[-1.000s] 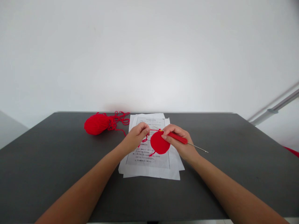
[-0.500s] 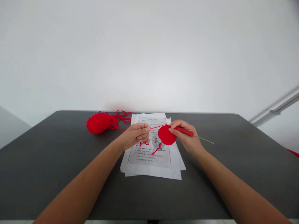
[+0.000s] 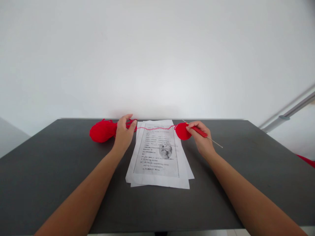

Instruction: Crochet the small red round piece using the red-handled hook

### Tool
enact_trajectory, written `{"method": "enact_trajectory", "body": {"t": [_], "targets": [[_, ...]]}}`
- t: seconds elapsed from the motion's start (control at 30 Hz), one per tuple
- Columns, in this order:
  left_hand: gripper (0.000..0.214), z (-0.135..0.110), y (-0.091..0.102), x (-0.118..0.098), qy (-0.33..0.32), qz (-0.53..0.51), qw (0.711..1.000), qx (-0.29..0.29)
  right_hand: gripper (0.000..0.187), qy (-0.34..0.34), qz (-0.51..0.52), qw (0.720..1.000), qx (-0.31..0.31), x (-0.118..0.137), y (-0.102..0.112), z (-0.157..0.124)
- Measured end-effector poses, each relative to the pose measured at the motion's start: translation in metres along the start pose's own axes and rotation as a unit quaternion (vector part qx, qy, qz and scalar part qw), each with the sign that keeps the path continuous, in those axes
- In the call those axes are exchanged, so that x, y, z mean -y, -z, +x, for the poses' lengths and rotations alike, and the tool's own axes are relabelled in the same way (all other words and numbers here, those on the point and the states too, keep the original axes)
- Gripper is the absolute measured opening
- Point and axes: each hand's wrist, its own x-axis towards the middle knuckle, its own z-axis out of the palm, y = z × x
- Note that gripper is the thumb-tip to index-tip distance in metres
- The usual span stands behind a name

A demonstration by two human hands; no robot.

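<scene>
Yarn in a red oval ball [image 3: 102, 131] is being supported directly by the dark grey flat tabletop [image 3: 61, 157], with no container in view. Loose red yarn loops [image 3: 128, 125] are being left unwound beside the ball, presumably as slack. They are being reached by the left hand [image 3: 123, 131]: thumb and forefinger are being held apart, but whether yarn is being touched cannot be told. A flat red disc of worked yarn [image 3: 182, 132] is being held beside the far right edge of the stacked white printed paper sheets [image 3: 159, 181]. It is being pinched between thumb and fingers of the right hand [image 3: 203, 140], together with a slim metal hook with a red handle [image 3: 201, 132], probably so that both are being secured single-handed. A thin red yarn strand [image 3: 157, 128] is being run slackly from loops to disc. The sheets are being laid centrally, apparently for reference, their print and dark picture being left uncovered.
</scene>
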Motion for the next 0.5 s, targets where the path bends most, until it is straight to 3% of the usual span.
{"method": "enact_trajectory", "body": {"t": [0.1, 0.23, 0.37, 0.5], "targets": [[0.026, -0.024, -0.016, -0.022, 0.02, -0.074, 0.992, 0.104, 0.006, 0.047, -0.044, 0.991, 0.116, 0.015, -0.009, -0.013], [0.024, -0.051, -0.035, -0.046, 0.073, -0.253, 0.945, 0.193, 0.01, 0.09, -0.065, 0.963, 0.245, 0.034, -0.022, -0.029], [0.022, -0.061, -0.041, -0.051, 0.135, -0.332, 0.91, 0.207, 0.013, 0.141, -0.084, 0.945, 0.281, 0.042, -0.029, -0.037], [0.023, -0.058, -0.04, -0.053, 0.192, -0.37, 0.883, 0.217, 0.013, 0.158, -0.09, 0.944, 0.274, 0.043, -0.031, -0.038]]}}
